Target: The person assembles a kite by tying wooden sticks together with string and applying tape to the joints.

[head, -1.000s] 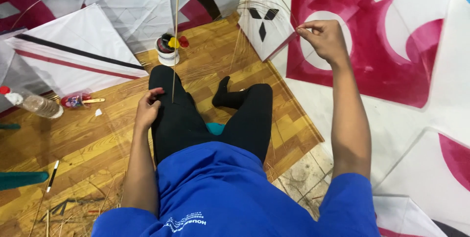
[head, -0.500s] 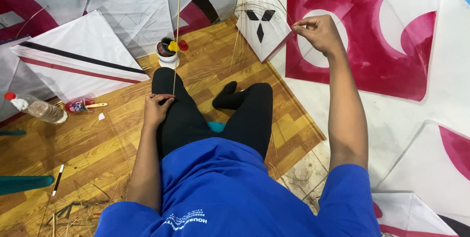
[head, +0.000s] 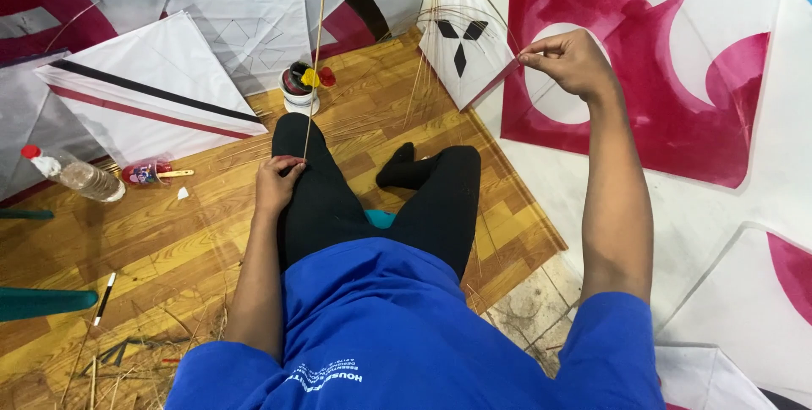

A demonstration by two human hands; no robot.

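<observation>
Since a moment ago your right hand has drifted a little lower and further right, while your left hand stays on your left thigh and the bamboo stick keeps its stance. You have one long thin bamboo stick in hand: your left fingers are closed around its lower end at your knee, and it rises almost upright, its long axis running from your hand up past the top edge of the view, leaning slightly to the right. Your right hand is raised at arm's length with thumb and forefinger pinched narrow; what they pinch is too fine to tell, perhaps a thread. Just beyond it leans one small white kite with three black diamond marks, a bundle of thin sticks fanned beside it. One pot holding red and yellow things stands past your knee, just beside the stick's line. To your left lie one plastic bottle with a red cap, one small pink object and one black pen, well apart from your hands. You sit cross-legged on a wooden plank floor, strewn with straw-like shavings at the lower left, hemmed in by several large white kites with red, black and blue shapes.
</observation>
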